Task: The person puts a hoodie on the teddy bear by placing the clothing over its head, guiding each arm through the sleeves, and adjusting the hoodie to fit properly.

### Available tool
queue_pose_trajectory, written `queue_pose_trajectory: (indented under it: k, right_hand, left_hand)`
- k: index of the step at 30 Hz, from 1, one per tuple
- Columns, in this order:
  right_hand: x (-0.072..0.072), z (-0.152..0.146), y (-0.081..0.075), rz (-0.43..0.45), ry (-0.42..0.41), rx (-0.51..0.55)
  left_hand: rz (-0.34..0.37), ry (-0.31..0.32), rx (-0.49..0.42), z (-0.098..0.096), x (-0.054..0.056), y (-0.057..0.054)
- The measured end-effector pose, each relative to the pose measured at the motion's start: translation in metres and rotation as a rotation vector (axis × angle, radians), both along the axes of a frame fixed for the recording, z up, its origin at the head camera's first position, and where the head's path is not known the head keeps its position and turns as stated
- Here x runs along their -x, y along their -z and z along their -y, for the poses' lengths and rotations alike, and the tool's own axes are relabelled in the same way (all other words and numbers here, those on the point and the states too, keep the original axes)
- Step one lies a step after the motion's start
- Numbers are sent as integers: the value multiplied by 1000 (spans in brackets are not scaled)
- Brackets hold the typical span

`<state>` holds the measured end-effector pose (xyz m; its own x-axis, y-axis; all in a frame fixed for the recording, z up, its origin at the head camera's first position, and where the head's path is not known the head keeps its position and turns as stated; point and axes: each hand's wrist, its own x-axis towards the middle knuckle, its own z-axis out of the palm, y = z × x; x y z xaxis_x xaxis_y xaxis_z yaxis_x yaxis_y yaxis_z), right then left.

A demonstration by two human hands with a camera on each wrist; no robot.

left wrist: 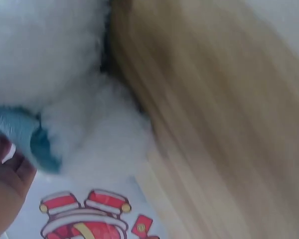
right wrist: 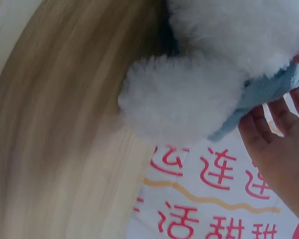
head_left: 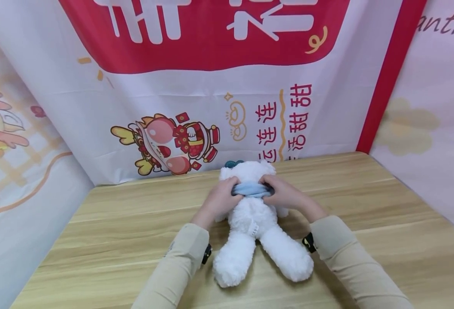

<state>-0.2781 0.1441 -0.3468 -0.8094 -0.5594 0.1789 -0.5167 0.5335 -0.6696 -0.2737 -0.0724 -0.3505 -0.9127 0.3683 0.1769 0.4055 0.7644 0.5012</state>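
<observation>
- Plush toy (head_left: 250, 212), white, lying on counter (head_left: 126, 240), head by far edge, legs toward near edge.
- Blue scarf (head_left: 252, 189) across its neck.
- Left hand (head_left: 220, 198) gripping scarf's left side.
- Right hand (head_left: 286, 194) gripping scarf's right side.
- Small tag (head_left: 253, 228) on toy where legs meet.

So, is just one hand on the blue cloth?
No, the left hand and right hand both hold the blue cloth at the neck of the white toy.
</observation>
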Motion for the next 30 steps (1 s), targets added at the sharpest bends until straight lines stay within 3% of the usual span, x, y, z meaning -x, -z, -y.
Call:
queue_pose_trajectory:
  k: [4, 8, 14, 20, 23, 30]
  right_hand:
    - [1, 2, 4, -24, 25, 22]
    - [2, 6, 7, -108, 39, 43]
    - [-1, 12, 10, -199, 67, 56]
    - [-7, 13, 5, -196, 217, 28]
    - [-10, 12, 2, -198, 252, 3]
    - [-14, 6, -4, -132, 217, 19]
  left_hand:
    - [151, 27, -129, 5, -3, -4]
    - [213, 78, -143, 5, -3, -9]
    - [129, 108, -12, -1, 0, -7]
    - [38, 68, 24, -2, 0, -2]
    - [37, 26, -8, 0, 0, -1]
    - [99, -70, -205, 3, -2, 0]
